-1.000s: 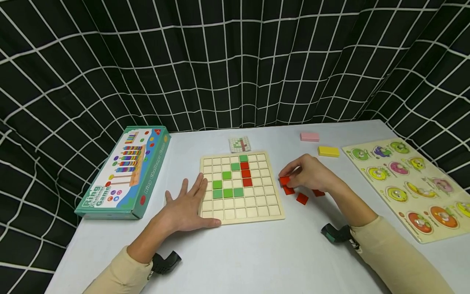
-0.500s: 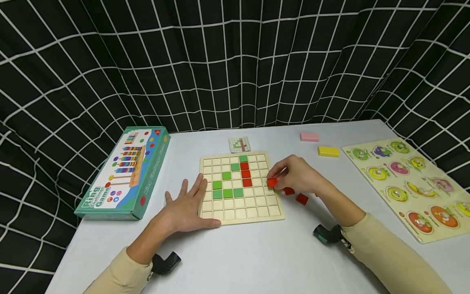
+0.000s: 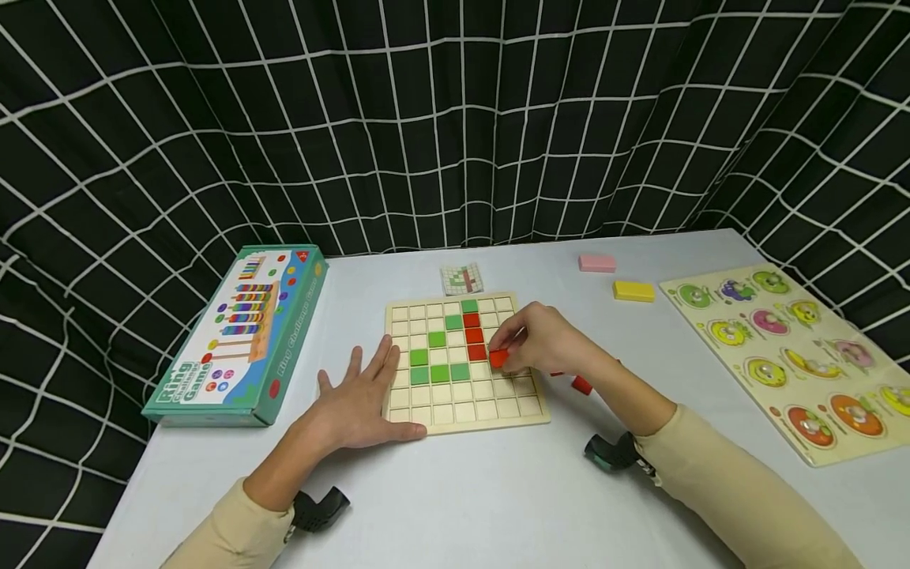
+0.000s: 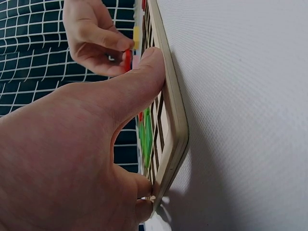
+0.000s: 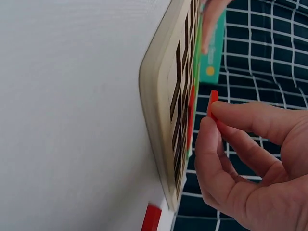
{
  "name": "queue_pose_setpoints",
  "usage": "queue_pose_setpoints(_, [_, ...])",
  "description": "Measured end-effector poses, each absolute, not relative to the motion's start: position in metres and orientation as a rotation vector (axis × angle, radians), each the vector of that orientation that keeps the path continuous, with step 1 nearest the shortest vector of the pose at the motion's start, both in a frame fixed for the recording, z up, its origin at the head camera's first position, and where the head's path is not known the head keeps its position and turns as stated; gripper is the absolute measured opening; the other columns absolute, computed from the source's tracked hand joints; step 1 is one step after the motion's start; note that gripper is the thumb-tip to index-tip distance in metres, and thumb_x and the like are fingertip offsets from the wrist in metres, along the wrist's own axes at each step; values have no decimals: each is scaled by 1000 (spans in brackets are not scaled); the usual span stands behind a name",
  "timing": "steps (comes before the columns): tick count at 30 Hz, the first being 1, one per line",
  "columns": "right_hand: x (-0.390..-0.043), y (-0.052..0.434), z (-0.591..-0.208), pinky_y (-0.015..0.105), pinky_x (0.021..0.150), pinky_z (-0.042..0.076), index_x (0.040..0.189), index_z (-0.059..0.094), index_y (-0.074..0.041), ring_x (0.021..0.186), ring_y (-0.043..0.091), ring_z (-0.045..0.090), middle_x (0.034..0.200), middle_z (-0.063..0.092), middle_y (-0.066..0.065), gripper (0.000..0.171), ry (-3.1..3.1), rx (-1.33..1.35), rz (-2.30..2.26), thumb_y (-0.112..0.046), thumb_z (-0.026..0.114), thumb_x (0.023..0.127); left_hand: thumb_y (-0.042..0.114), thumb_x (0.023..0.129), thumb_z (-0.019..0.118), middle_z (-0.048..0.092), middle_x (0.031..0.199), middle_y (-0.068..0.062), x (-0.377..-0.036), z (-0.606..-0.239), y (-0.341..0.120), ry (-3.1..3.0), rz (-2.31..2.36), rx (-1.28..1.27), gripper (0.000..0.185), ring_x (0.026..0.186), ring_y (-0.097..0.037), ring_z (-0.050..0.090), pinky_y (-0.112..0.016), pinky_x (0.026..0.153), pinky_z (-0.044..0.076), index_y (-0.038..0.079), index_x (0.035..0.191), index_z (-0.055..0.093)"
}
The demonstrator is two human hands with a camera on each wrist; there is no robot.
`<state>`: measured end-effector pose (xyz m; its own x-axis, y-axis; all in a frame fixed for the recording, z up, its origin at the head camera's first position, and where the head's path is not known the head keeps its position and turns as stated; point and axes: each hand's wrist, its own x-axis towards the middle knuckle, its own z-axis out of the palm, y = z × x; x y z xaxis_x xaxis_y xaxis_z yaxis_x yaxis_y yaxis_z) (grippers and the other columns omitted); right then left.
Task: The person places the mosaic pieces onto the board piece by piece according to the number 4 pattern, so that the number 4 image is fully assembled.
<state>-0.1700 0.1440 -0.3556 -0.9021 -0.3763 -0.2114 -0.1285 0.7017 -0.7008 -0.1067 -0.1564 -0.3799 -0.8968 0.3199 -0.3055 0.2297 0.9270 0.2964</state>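
A wooden grid board [image 3: 455, 414] lies mid-table, with green tiles [image 3: 439, 373] and a column of 3 red tiles [image 3: 474, 336] set in its squares. My left hand [image 3: 359, 407] rests on the board's left side, fingers spread, the thumb along the front edge. In the left wrist view that thumb [image 4: 144, 77] presses on the rim. Over the board's right half, my right hand [image 3: 543, 340] pinches a red square tile [image 3: 500, 359] between thumb and fingers. The right wrist view shows this red tile [image 5: 212, 103] held on edge, above the board surface.
Loose red tiles [image 3: 581, 385] lie right of the board, partly hidden by the right forearm. A small pattern card [image 3: 461, 279] sits behind it. Pink [image 3: 596, 263] and yellow [image 3: 633, 292] blocks lie back right, near a fruit puzzle board [image 3: 785, 348]. A game box [image 3: 242, 336] is at left.
My right hand has picked up a red tile from the loose ones and carried it left over the board. My left hand has stayed on the board's left side.
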Motion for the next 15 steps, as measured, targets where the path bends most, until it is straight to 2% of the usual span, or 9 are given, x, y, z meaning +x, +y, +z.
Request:
queue_pose_setpoints(8, [-171, 127, -358, 28, 71, 53, 92, 83, -11, 79, 17, 63, 87, 76, 3, 25, 2559, -463, -1013, 4, 82, 71, 77, 79, 72, 0, 177, -7, -105, -378, -156, 2727, 369, 393, 126, 158, -53, 7, -91, 105, 12, 8, 168, 14])
queue_pose_setpoints(15, [-172, 121, -362, 28, 71, 54, 91, 82, -8, 78, 15, 63, 86, 76, 4, 24, 2548, -517, -1010, 4, 86, 71, 77, 79, 72, 2, 177, -7, -106, -379, -156, 2730, 369, 395, 126, 158, -53, 8, -91, 104, 13, 8, 168, 15])
